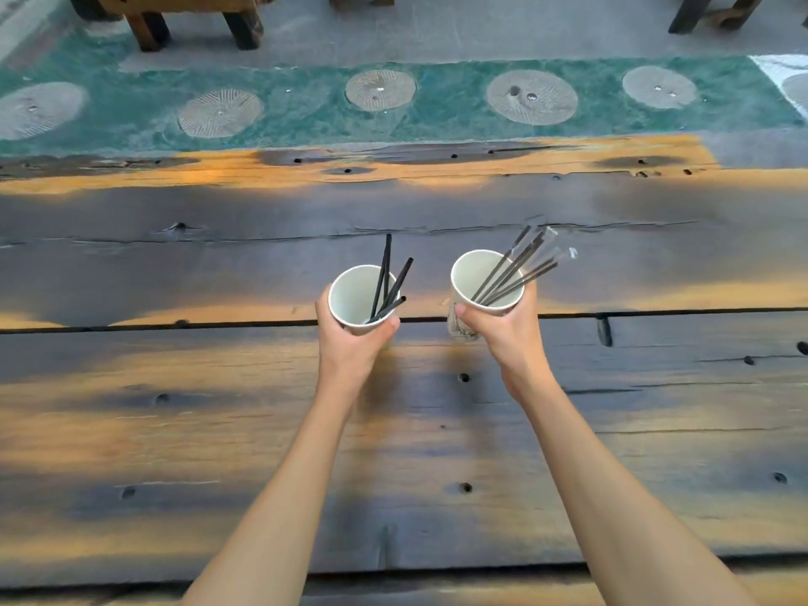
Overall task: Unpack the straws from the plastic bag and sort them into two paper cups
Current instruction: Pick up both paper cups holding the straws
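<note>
I hold two white paper cups above the wooden table. My left hand grips the left cup, which contains a few bare black straws leaning to the right. My right hand grips the right cup, tilted slightly toward me. It holds several thin black straws in clear wrappers that fan out to the upper right. No plastic bag is in view.
The dark, weathered plank table has knot holes and long cracks. Beyond its far edge lies a green floor strip with round stone discs. Wooden bench legs stand at the top.
</note>
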